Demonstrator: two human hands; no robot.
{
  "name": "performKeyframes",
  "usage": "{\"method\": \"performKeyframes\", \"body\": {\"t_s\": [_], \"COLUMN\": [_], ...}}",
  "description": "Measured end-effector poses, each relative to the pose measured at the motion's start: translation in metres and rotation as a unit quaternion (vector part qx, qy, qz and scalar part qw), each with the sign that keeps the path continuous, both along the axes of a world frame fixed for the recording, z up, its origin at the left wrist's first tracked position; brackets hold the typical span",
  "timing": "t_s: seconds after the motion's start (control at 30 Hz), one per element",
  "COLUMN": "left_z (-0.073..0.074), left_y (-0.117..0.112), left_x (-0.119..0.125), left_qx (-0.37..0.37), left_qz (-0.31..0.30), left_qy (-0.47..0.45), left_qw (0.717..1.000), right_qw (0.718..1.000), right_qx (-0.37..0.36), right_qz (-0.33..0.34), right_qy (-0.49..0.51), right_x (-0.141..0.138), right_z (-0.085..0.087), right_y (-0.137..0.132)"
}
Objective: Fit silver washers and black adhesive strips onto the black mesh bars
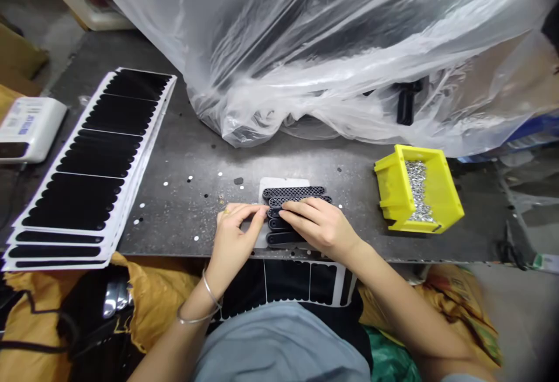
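A row of black perforated strips lies on a small grey backing sheet near the table's front edge. My left hand rests on the sheet's left side, fingers curled and pinching at the end of one strip. My right hand lies over the lower strips, fingers flat and pressed on them. A silver bangle circles my left wrist. A sheet of black sticker strips lies on my lap below the table edge.
A stack of white sheets with black sticker strips lies at the left. A yellow bin of small metal parts stands at the right. A big clear plastic bag fills the back. A white device sits far left.
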State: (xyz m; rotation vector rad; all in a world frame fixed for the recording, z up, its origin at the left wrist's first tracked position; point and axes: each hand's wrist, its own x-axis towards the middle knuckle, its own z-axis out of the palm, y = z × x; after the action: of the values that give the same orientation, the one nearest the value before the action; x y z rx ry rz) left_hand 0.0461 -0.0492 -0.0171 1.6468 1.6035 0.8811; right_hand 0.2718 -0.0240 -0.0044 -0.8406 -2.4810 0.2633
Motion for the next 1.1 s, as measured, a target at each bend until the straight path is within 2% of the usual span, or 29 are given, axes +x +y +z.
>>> {"method": "performKeyframes", "body": {"t_s": [0.23, 0.4, 0.47, 0.53, 0.6, 0.67, 0.83, 1.0, 1.1], "left_z": [-0.002, 0.002, 0.003, 0.004, 0.003, 0.001, -0.003, -0.004, 0.003], "left_y": [0.005, 0.008, 0.008, 0.008, 0.008, 0.008, 0.009, 0.008, 0.006], "left_x": [0.0, 0.006, 0.008, 0.008, 0.007, 0.006, 0.005, 0.0, 0.0], "left_qx": [-0.015, -0.021, -0.012, 0.001, 0.012, 0.02, 0.026, 0.044, 0.065], "left_qz": [0.012, 0.025, 0.027, 0.024, 0.02, 0.017, 0.014, -0.006, -0.011], "left_qy": [0.005, 0.029, 0.047, 0.057, 0.059, 0.057, 0.069, 0.093, 0.121], "left_qw": [1.0, 0.999, 0.998, 0.998, 0.998, 0.998, 0.997, 0.995, 0.99], "right_qw": [1.0, 0.999, 0.997, 0.986, 0.963, 0.944, 0.938, 0.943, 0.959], "right_qx": [0.009, -0.035, -0.079, -0.157, -0.235, -0.273, -0.256, -0.27, -0.191], "right_qz": [-0.006, -0.005, -0.019, -0.06, -0.11, -0.144, -0.16, -0.122, -0.152], "right_qy": [0.003, -0.018, -0.019, 0.009, 0.066, 0.12, 0.169, 0.154, 0.144], "right_x": [-0.004, -0.004, 0.006, 0.022, 0.039, 0.051, 0.056, 0.054, 0.058], "right_z": [-0.004, 0.002, 0.01, 0.018, 0.021, 0.018, 0.006, 0.008, 0.007], "right_y": [0.005, 0.004, 0.002, 0.002, 0.001, 0.002, 0.002, 0.003, -0.003]}}
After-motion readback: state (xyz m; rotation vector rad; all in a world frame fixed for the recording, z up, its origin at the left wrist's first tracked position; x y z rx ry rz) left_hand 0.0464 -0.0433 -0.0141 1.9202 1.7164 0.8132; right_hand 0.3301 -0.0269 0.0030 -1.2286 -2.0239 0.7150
